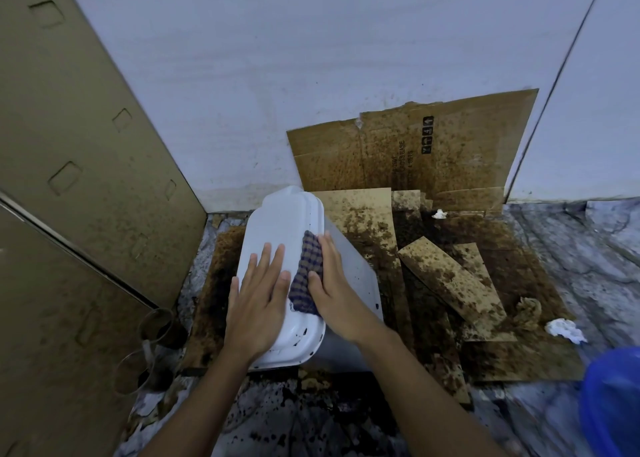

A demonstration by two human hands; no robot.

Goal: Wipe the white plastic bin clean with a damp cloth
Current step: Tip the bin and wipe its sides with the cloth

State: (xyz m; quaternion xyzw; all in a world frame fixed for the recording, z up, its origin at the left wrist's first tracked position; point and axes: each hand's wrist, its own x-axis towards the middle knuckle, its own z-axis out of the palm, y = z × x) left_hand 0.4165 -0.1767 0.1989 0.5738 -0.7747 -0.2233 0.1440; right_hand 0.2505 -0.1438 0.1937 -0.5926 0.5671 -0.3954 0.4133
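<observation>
**Fig. 1. Overturned bin steadied and wiped on a stained cardboard floor sheet**

The largest item, one tall brown cardboard panel [86,144], is stood along the left side of the scene. One printed brown cardboard sheet [398,151] is leaned against the back wall, and one flat, dark-stained cardboard floor sheet [519,352] is spread below it, probably to catch dirt. Several loose cardboard strips [450,280] are scattered near its middle; an exact count cannot be given.

One white rectangular plastic bin [277,221] is set near the left edge of the floor sheet. It appears to be turned base upward, so that the underside is presented for wiping. Dark specks are seen at its near end, so the wiping is judged unfinished.

Two hands are shown. The left hand [258,297] is laid flat on the upturned surface with fingers spread, apparently to stop the bin sliding. The right hand [334,290] is pressed, fingers straight and together, onto one purple-and-tan checked cloth [306,276], which is held against the right edge of that surface.

Two white crumpled paper wads are counted: one [439,214] at the far edge of the floor sheet and one [566,330] at its right edge.
</observation>
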